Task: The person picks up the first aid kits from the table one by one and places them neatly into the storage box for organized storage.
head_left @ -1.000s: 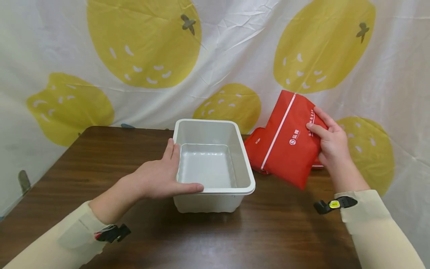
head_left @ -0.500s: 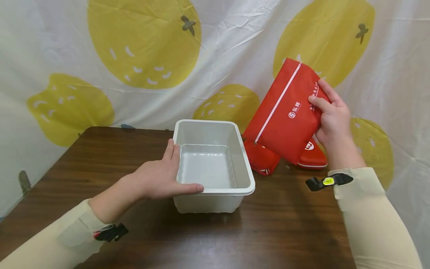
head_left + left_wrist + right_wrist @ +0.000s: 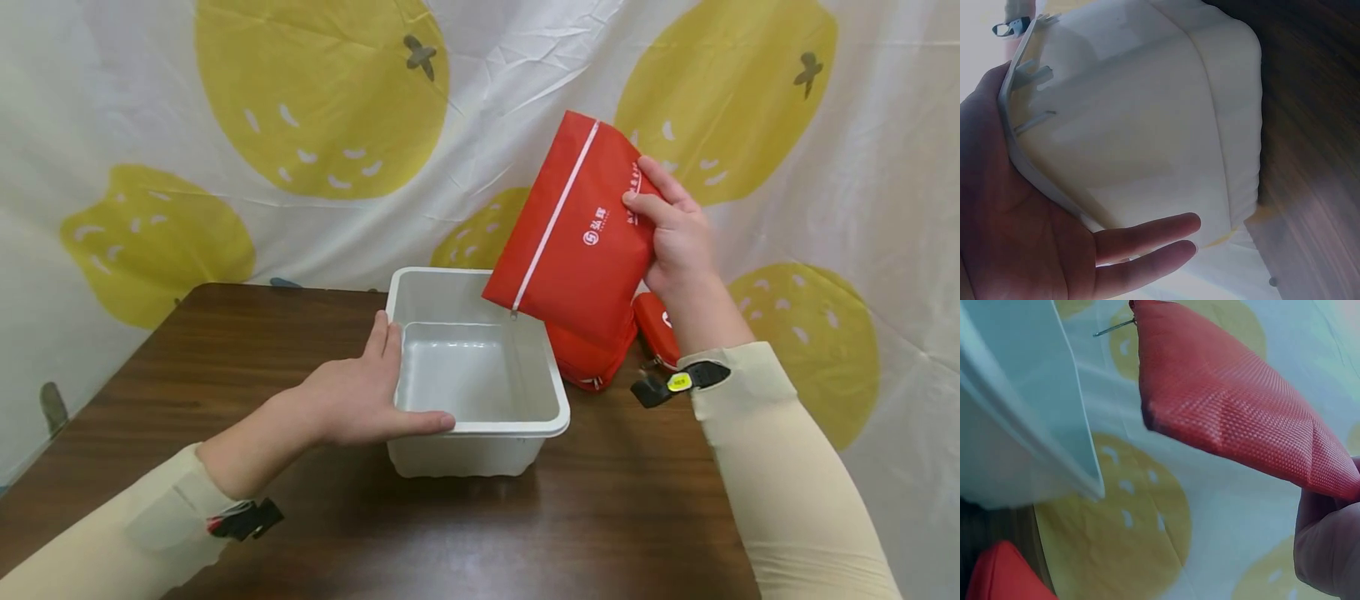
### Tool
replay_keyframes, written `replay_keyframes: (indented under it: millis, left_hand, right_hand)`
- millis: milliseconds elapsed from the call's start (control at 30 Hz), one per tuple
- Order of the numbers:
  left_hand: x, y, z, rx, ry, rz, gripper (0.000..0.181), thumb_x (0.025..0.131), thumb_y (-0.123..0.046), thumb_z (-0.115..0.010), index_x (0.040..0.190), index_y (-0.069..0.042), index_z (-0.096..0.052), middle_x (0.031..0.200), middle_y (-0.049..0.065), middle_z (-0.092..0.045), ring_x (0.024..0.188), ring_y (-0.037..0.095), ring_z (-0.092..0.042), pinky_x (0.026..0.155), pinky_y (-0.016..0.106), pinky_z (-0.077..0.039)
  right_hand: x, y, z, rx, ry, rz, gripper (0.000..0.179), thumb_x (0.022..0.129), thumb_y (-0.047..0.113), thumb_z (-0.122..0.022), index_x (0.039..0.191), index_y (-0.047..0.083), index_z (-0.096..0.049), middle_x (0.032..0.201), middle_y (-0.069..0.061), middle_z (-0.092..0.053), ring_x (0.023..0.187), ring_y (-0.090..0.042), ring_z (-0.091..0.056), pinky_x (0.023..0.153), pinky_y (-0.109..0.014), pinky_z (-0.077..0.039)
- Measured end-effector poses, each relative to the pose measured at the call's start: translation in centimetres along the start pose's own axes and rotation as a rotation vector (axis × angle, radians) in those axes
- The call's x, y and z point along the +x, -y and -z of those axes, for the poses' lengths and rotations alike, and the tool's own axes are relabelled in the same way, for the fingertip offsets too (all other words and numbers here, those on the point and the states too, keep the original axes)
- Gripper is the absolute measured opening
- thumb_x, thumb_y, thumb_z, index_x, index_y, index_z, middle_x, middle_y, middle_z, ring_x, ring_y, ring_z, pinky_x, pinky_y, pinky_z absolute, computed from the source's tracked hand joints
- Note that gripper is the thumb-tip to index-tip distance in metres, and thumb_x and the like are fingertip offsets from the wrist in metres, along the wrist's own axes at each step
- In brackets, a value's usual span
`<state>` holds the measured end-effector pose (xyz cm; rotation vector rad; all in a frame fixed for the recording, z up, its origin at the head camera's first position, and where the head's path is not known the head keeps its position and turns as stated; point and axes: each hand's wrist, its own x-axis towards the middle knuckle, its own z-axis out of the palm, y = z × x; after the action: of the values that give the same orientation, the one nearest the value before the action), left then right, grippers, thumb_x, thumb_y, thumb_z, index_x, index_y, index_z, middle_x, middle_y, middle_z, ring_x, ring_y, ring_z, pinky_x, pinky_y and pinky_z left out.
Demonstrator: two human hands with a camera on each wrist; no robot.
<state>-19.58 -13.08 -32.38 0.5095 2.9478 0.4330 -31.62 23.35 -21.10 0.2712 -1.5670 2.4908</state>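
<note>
A pale grey plastic tub [image 3: 465, 455] stands on the table in the head view. My left hand [image 3: 348, 400] rests against its near left corner, thumb laid along the front rim. In the left wrist view, two straight fingers [image 3: 1147, 240] lie along the tub's outer wall. My right hand [image 3: 678, 242] pinches a flat red zip pouch [image 3: 577, 275] with white printing and a white zip strip. The pouch is held up tilted, its lower left corner over the tub's right rim. From the right wrist, the pouch [image 3: 1229, 406] shows apart from the tub's edge.
Behind the held pouch, right of the tub, lies a red zipped bag [image 3: 588, 362], partly covered from view. A red case with a white mark [image 3: 655, 329] sits farther right, partly behind my forearm. A lemon-print curtain [image 3: 510, 108] hangs behind the brown wooden table [image 3: 300, 533].
My right hand has lifted the red pouch and carried it left to the tub's right rim, uncovering parts of the red items behind. The left hand and tub have stayed put.
</note>
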Motion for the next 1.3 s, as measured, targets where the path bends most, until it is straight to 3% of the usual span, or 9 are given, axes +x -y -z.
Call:
replay_keyframes:
  millis: [233,533,700,867,1300]
  left_hand:
    - [0.1,0.0,0.0,-0.002,-0.004,-0.004,0.15,0.081,-0.098,-0.058,0.173,0.007,-0.003,0.182,0.03,0.007,0.092,0.034,-0.078,0.078,0.046,-0.061]
    - [0.0,0.1,0.0,0.018,0.008,-0.01,0.149,0.083,-0.099,-0.054,0.172,0.009,-0.003,0.182,0.03,0.007,0.082,0.028,-0.078,0.075,0.043,-0.061]
    - [0.1,-0.1,-0.1,0.017,0.006,-0.019,0.149,0.083,-0.098,-0.055,0.172,0.01,-0.003,0.182,0.031,0.007,0.077,0.026,-0.077,0.07,0.04,-0.059]
    - [0.1,-0.2,-0.3,0.014,-0.003,-0.019,0.148,0.083,-0.098,-0.056,0.172,0.01,-0.005,0.182,0.032,0.004,0.087,0.032,-0.079,0.075,0.043,-0.062]
    - [0.0,-0.2,-0.1,0.02,-0.005,-0.013,0.15,0.081,-0.101,-0.054,0.172,0.01,-0.006,0.182,0.032,0.005,0.1,0.038,-0.08,0.081,0.048,-0.064]
  right_hand:
    - [0.7,-2.1,-3.4,-0.068,0.05,-0.081,0.047,0.103,0.011,-0.074,0.147,0.028,-0.073,0.146,-0.004,-0.061,0.119,-0.021,-0.067,0.086,-0.028,-0.065]
    - [1.5,-4.5,-7.0,-0.201,0.107,-0.17,0.046,0.104,0.014,-0.072,0.145,0.035,-0.073,0.153,-0.003,-0.059,0.125,-0.025,-0.066,0.086,-0.031,-0.066]
    - [2.1,-5.7,-7.8,-0.216,0.088,-0.204,0.044,0.103,0.014,-0.073,0.142,0.035,-0.075,0.153,-0.003,-0.06,0.124,-0.026,-0.067,0.084,-0.032,-0.066]
    - [2.5,-7.0,-8.0,-0.232,0.077,-0.222,0.045,0.103,0.012,-0.072,0.143,0.034,-0.075,0.151,-0.004,-0.061,0.121,-0.026,-0.068,0.083,-0.032,-0.066]
    - [2.3,-9.0,-9.1,-0.407,0.113,-0.341,0.047,0.102,0.009,-0.07,0.145,0.029,-0.074,0.143,-0.005,-0.067,0.106,-0.024,-0.071,0.083,-0.032,-0.063]
